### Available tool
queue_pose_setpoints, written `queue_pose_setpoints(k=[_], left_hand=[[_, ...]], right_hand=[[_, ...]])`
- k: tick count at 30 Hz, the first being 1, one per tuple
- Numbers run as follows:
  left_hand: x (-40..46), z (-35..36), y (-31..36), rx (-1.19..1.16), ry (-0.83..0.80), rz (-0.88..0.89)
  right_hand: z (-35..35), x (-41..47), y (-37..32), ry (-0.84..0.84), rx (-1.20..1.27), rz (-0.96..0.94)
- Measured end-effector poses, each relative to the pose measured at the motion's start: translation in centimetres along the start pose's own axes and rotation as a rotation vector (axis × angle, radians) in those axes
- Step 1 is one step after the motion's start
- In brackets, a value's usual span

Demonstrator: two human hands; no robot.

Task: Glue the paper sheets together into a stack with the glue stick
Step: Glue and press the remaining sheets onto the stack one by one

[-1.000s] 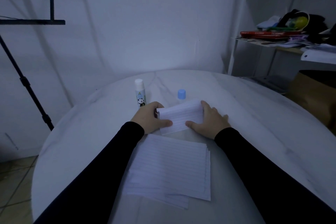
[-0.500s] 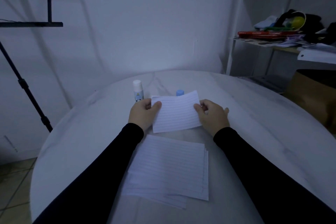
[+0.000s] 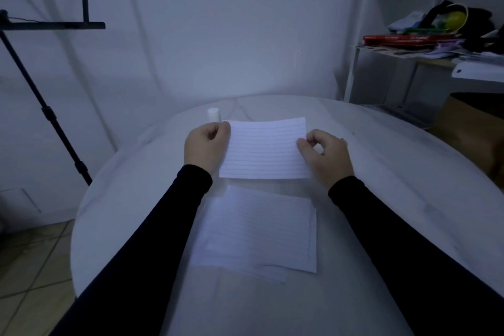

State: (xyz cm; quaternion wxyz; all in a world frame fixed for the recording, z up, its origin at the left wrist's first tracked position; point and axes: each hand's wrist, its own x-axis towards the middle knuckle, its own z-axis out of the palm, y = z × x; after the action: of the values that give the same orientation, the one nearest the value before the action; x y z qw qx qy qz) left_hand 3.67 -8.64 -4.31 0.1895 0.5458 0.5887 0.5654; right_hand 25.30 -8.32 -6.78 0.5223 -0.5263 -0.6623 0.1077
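A single lined paper sheet (image 3: 263,148) is held up above the white round table (image 3: 395,172), tilted toward me. My left hand (image 3: 206,144) pinches its left edge and my right hand (image 3: 326,154) pinches its right edge. Below it, nearer to me, a loose stack of lined sheets (image 3: 259,229) lies flat on the table. The white top of the glue stick (image 3: 213,114) shows just behind my left hand; the rest of it is hidden. The blue cap is hidden behind the held sheet.
A black stand (image 3: 46,112) rises at the left beside the table. At the right a white shelf (image 3: 425,57) holds red books and clutter, with a brown box (image 3: 471,128) below. Tiled floor (image 3: 32,267) shows at the lower left.
The sheet went from lying folded over on the table to being lifted and spread upright between both hands, rising to cover the blue cap and most of the glue stick.
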Motion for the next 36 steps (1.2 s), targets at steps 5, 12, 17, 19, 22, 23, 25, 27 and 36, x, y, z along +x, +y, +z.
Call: queue_pose_setpoints(k=[5,12,17,19,22,23,25,27,36], left_hand=[[-1.0,-2.8,-1.1,0.046,-0.253,-0.112],[-3.1,-5.0,-1.3,0.04,-0.483,-0.186],[-3.2,-4.9,-2.3,0.178,-0.526,-0.132],[-3.2,-4.7,-2.4,0.276,-0.54,-0.094],[-3.0,-4.7,-2.5,0.361,-0.556,-0.055],[-3.0,-4.8,-2.5,0.374,-0.554,-0.04],[-3.2,-5.0,-2.2,0.427,-0.535,-0.004],[-3.7,-5.6,-1.7,0.48,-0.555,-0.006],[-5.6,-7.7,0.1,0.867,-1.126,-0.051]], right_hand=[[-1.7,-0.8,-0.4,-0.371,0.078,0.022],[-3.2,-2.0,-1.0,-0.672,-0.046,0.029],[-3.1,-2.1,-1.8,-0.639,-0.516,-0.066],[-2.5,-2.7,-2.4,-0.62,-0.559,-0.097],[-1.8,-3.5,-3.1,-0.66,-0.484,-0.108],[-1.6,-3.6,-3.3,-0.666,-0.462,-0.114],[-1.2,-3.7,-3.9,-0.697,-0.465,-0.123],[-0.8,-3.8,-4.2,-0.757,-0.488,-0.105],[0.4,-3.8,-5.5,-0.839,-0.567,0.003]])
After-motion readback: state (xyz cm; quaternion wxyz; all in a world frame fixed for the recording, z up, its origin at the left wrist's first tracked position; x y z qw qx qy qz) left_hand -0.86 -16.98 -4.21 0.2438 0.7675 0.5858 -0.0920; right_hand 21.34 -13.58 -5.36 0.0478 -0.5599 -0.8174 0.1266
